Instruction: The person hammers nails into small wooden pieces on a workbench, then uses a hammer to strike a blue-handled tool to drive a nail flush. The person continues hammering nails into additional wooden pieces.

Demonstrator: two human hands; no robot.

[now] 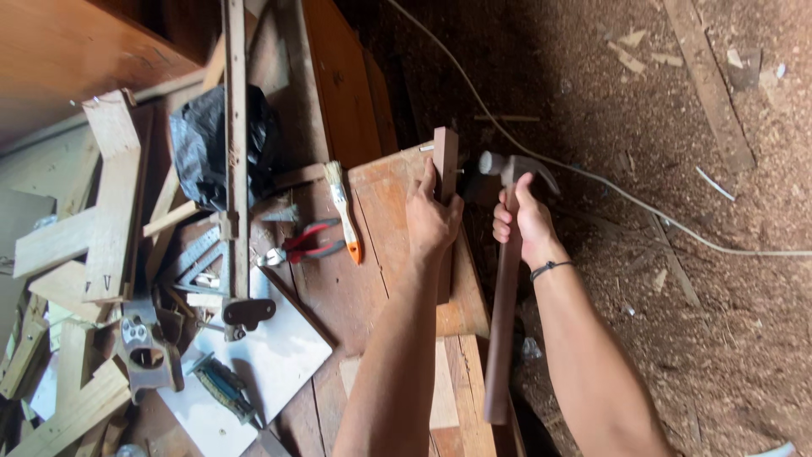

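Sawdust and wood chips covered the floor (694, 279) of a dim workshop, with a pale cable (643, 211) trailing across it. At the edge of a cluttered wooden bench (338, 288), the left hand (433, 218) was closed around a dark upright strip of wood (445, 156), pressing it against the bench's side. The right hand (523, 222), a dark band at its wrist, was clamped high on the long wooden handle of a claw hammer (505, 305), just under the metal head. The hammer's face sat just beside a small nail (464, 170) sticking out of the strip; whether they touched I could not tell. Further left on the bench lay a paintbrush (345, 211) with an orange handle, red-handled pliers (306, 244), a metal square (199, 262), a hand plane (148, 354) and offcuts of pale timber (110, 220).
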